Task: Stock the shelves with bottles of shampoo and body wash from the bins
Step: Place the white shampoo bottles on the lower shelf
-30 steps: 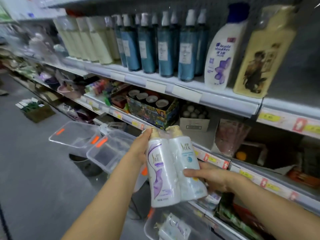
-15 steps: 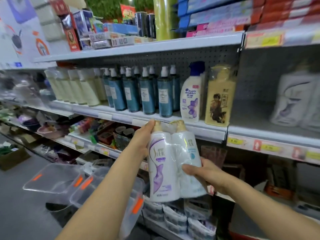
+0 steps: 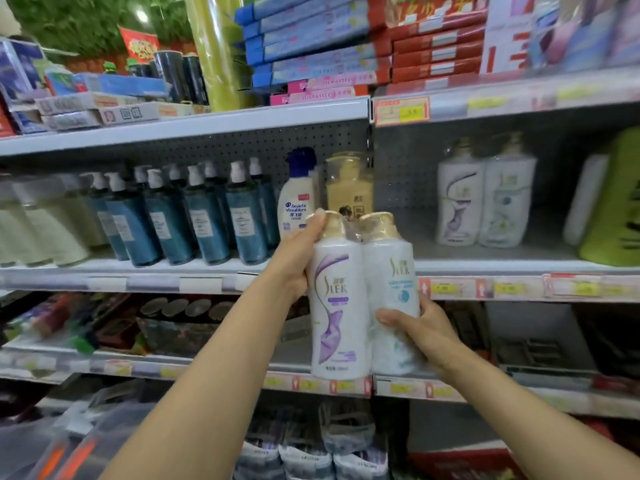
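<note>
Both hands hold a plastic-wrapped twin pack of white shampoo bottles with gold caps, upright in front of the middle shelf's edge. My left hand grips its upper left side, fingers reaching the cap. My right hand cups its lower right side. On the middle shelf, right section, an identical twin pack stands against the pegboard, with bare shelf to its left.
Teal pump bottles and pale bottles fill the left section, then a white blue-capped bottle and a yellow bottle. A green item stands far right. Clear bins sit low left. Boxes fill the top shelf.
The view has tilted up and to the right. Both hands have lifted the twin pack higher, from below the middle shelf to its edge, near the shelf's right section.
</note>
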The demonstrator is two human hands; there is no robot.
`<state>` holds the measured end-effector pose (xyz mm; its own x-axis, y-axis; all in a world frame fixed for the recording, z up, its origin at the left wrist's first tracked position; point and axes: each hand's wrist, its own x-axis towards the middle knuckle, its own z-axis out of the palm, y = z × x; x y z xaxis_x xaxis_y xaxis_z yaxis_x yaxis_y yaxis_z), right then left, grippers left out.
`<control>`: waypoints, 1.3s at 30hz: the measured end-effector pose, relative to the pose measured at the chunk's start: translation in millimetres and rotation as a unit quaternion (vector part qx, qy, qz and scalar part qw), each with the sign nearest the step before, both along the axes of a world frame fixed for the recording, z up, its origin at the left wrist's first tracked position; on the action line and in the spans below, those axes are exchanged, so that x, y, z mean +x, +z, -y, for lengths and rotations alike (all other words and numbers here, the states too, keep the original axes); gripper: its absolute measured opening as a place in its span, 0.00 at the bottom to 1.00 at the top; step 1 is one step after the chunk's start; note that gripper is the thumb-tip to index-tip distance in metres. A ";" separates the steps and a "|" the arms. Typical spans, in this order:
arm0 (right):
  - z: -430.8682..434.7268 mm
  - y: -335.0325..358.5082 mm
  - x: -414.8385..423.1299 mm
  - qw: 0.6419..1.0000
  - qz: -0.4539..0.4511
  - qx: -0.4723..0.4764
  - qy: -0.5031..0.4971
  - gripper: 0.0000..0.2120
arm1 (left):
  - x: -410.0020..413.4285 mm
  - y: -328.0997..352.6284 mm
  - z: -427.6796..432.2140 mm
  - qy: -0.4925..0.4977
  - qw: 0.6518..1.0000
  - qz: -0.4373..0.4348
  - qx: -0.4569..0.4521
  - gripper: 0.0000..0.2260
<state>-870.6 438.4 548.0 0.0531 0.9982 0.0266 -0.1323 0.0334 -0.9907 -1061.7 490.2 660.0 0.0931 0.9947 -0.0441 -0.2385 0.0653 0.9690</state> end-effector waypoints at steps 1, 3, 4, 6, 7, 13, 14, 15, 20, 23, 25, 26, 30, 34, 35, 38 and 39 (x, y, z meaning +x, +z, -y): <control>1.0 1.4 10.3 1.000 -0.006 0.005 -0.017 0.26 | 11.7 0.4 1.0 -0.021 1.000 0.000 0.010 0.15; 1.9 4.2 31.7 0.999 -0.017 0.011 -0.046 0.32 | 34.5 -3.6 2.1 -0.060 0.998 -0.013 0.020 0.17; 2.6 7.0 42.5 0.998 -0.018 0.014 -0.056 0.33 | 45.7 -6.7 3.6 -0.077 0.997 -0.024 0.021 0.19; 1.7 13.1 64.9 0.997 -0.009 0.021 -0.071 0.31 | 67.3 -13.1 5.5 -0.108 0.993 -0.032 0.021 0.21; 0.9 16.9 75.8 0.996 0.000 0.025 -0.084 0.28 | 78.0 -16.5 5.6 -0.118 0.992 -0.028 0.024 0.20; -6.4 39.0 121.5 0.985 0.054 0.057 -0.150 0.24 | 129.9 -23.6 -4.4 -0.122 0.990 -0.006 0.076 0.21; -8.1 42.2 126.5 0.984 0.061 0.064 -0.153 0.24 | 136.6 -22.2 -6.6 -0.121 0.989 -0.015 0.086 0.22; -10.3 44.9 131.3 0.983 0.066 0.070 -0.154 0.24 | 142.2 -20.3 -9.3 -0.116 0.988 -0.023 0.102 0.19; -26.8 60.4 151.2 0.977 0.101 0.092 -0.161 0.27 | 159.6 0.3 -20.1 -0.101 0.985 -0.030 0.134 0.15; -37.5 72.6 160.6 0.973 0.107 0.113 -0.168 0.26 | 170.8 11.8 -30.8 -0.085 0.989 -0.008 0.123 0.19; -45.5 79.6 169.0 0.972 0.108 0.123 -0.170 0.26 | 180.3 17.4 -40.4 -0.093 0.987 0.004 0.132 0.21; -49.3 82.9 173.9 0.971 0.113 0.124 -0.169 0.25 | 185.6 20.1 -44.0 -0.094 0.987 0.008 0.134 0.24; -64.6 91.4 193.5 0.967 0.127 0.126 -0.181 0.28 | 204.8 23.5 -64.3 -0.086 0.988 0.036 0.124 0.31; -78.7 88.7 211.4 0.965 0.131 0.109 -0.198 0.29 | 222.2 18.1 -84.5 -0.099 0.986 0.021 0.133 0.31; -82.1 87.5 215.4 0.965 0.132 0.105 -0.199 0.30 | 226.1 15.8 -88.7 -0.098 0.986 0.016 0.133 0.31; -88.1 82.9 223.5 0.967 0.129 0.097 -0.196 0.28 | 236.8 5.4 -96.9 -0.076 0.989 -0.008 0.125 0.38; -90.0 79.4 226.2 0.968 0.130 0.095 -0.194 0.27 | 239.0 0.7 -100.0 -0.072 0.990 -0.019 0.119 0.40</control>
